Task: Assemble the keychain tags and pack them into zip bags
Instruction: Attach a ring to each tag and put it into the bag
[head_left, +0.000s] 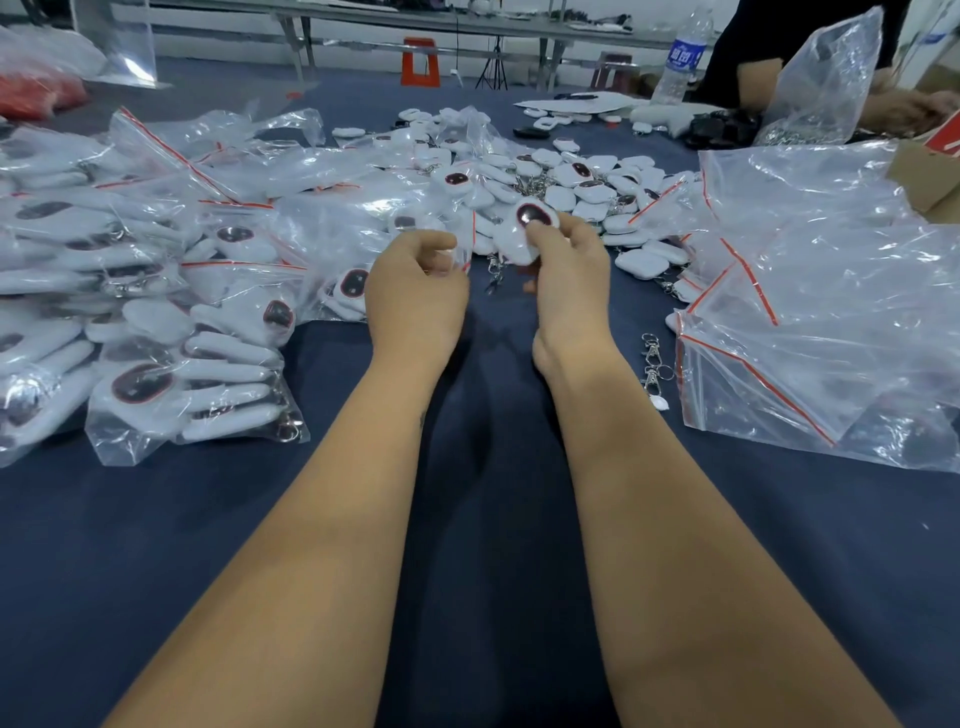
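- A white keychain tag (525, 228) with a dark oval face sits pinched at the fingertips of the right hand (569, 280), above the blue tablecloth (493, 467).
- The left hand (415, 291), just beside it, curls its fingers around the edge of a clear zip bag (441, 228).
- Loose tags (592, 182) lie heaped just beyond both hands.
- Filled bags (192, 384) are stacked to the left; empty bags (810, 332) lie to the right.

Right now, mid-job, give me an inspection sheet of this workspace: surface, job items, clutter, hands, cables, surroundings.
Surface: dark blue table cloth.
Job items: filled zip bags piled left; loose white tags heaped centre; empty zip bags right.
Clutter: spare metal clasps; water bottle; cardboard box.
Hands: left hand pinches a zip bag's edge; right hand grips a white tag.
Cables: nothing seen.
Surroundings: another person with a bag; orange stool behind.
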